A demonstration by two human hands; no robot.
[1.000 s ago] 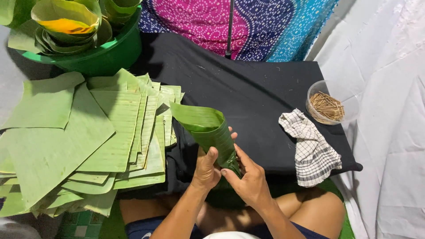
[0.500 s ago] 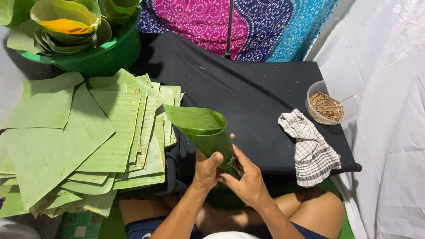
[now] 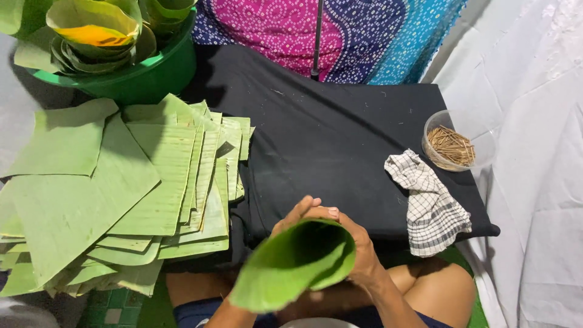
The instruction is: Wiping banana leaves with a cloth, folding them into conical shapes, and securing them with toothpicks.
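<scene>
A green banana-leaf piece rolled into a cone (image 3: 291, 264) is held close to me, its wide mouth tipped toward the camera. My right hand (image 3: 358, 249) wraps around the cone's right side. My left hand (image 3: 296, 212) grips the far side; only its fingers show above the rim. Both hands sit over my lap at the near edge of the black cloth-covered table (image 3: 328, 133).
A thick pile of cut banana-leaf sheets (image 3: 121, 194) lies at the left. A green basin (image 3: 146, 76) with finished leaf cones stands at the back left. A checked cloth (image 3: 428, 203) and a clear bowl of small sticks (image 3: 452, 146) sit at the right.
The leaf cone was tilted away over the table edge; now it has been drawn toward me and turned so its open mouth faces the camera, hiding most of my left hand.
</scene>
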